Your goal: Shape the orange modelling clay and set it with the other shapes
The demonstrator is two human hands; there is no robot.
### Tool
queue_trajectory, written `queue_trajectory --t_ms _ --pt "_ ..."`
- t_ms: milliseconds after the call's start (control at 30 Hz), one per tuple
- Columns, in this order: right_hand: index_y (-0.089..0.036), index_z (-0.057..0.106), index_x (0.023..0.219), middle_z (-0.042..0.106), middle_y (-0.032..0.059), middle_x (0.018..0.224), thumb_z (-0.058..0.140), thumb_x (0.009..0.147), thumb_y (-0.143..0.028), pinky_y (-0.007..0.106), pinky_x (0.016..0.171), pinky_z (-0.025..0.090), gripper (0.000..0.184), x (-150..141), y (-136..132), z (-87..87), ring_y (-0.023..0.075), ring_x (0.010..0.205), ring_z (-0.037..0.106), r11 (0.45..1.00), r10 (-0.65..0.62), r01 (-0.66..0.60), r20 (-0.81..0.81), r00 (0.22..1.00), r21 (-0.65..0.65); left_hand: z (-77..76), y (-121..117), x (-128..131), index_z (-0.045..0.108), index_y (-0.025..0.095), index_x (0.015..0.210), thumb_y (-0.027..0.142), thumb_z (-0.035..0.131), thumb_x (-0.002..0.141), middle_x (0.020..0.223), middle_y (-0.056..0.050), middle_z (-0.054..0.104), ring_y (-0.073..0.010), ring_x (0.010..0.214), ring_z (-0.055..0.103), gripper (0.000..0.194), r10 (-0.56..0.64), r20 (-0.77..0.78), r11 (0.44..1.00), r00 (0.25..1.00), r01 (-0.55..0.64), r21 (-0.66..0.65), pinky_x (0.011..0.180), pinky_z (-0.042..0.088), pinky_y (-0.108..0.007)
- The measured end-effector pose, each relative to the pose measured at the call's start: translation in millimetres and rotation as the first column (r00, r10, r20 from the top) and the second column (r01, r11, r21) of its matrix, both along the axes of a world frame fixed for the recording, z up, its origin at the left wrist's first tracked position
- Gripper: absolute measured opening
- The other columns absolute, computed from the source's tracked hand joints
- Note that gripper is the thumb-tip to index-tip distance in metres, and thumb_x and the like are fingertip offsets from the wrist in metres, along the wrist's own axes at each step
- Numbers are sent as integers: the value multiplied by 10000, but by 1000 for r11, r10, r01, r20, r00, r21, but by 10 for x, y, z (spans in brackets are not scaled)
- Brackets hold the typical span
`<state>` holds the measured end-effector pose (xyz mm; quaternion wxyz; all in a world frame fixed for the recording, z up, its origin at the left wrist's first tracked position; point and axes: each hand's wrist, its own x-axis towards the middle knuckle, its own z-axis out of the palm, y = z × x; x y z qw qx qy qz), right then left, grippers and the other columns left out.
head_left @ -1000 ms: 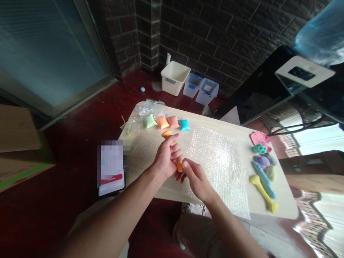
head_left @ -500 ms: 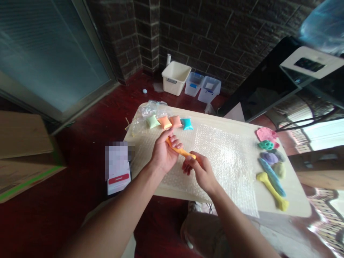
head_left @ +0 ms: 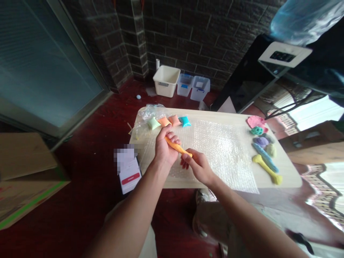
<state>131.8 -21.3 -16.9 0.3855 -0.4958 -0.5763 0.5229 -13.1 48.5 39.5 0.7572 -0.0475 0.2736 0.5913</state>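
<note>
Head view: left hand (head_left: pixel 164 150), right hand (head_left: pixel 199 165) clamped on orange clay (head_left: pixel 176 146); phone (head_left: pixel 129 170) text illegible.

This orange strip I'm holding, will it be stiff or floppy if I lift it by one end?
The orange strip might droop, being long and slim. It's probably not fully limp, though: between your left hand and right hand it looks nearly straight. Its slightly lumpy outline suggests it may dent when squeezed.
</note>
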Motion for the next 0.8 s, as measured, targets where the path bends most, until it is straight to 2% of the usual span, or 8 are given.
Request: queue_trajectory --t_ms 100,233,400,467,567,633,700,800 --pt "-187 671 862 732 56 738 614 999 -757 308 622 528 589 -69 -75 11 178 638 672 1000 -8 8 -13 1000 -8 42 -16 -38 275 236 660 156 814 778 488 146 227 -17 349 206 558 -49 -9 999 999 49 15 341 181 -171" --pt "-180 669 872 733 56 745 629 997 -744 305 607 522 580 -141 -100 64 172 629 668 998 -57 57 -40 998 4 98 -25 -54 254 232 656 190 780 829 479 140 205 -21 358 149 555 -51 -38 998 998 53 31 340 138 -189" --pt "-192 653 839 725 48 716 644 987 -741 307 580 516 569 -214 -7 109 172 598 655 989 -139 142 -70 988 39 82 -38 -34 469 206 725 252 829 801 609 91 499 -39 489 478 371 -37 -22 992 999 39 118 521 438 -182" --pt "-190 661 852 708 36 701 654 993 -720 305 587 514 549 -247 22 79 170 601 649 985 -155 159 -65 986 60 58 -37 -43 427 214 701 291 856 799 565 110 421 -41 456 429 446 -59 -35 994 998 62 91 502 418 -189" --pt "-189 666 910 695 21 704 660 1012 -680 298 598 510 502 -288 22 -10 166 611 650 988 -125 129 -51 991 79 27 -28 -77 272 233 655 293 853 824 499 145 176 -32 377 169 608 -79 -86 997 993 81 14 384 200 -195" --pt "-191 664 955 707 21 738 651 1027 -662 295 606 515 476 -301 13 -68 165 624 658 991 -98 103 -57 994 91 12 -21 -92 240 235 649 271 824 844 492 145 144 -35 373 130 617 -65 -108 998 992 64 -11 371 164 -197" --pt "-192 666 969 712 24 753 641 1033 -660 296 616 520 473 -294 24 -96 166 636 664 991 -80 87 -73 994 100 3 -13 -94 251 235 640 247 798 851 489 139 181 -36 375 183 586 -41 -91 999 995 42 10 385 236 -188" --pt "-196 660 946 724 32 751 621 1044 -655 303 614 525 471 -235 112 -68 170 632 664 992 -92 103 -138 986 75 -7 12 -93 420 218 656 267 790 849 562 81 466 -68 491 506 420 -2 -84 997 996 8 71 573 525 -216"
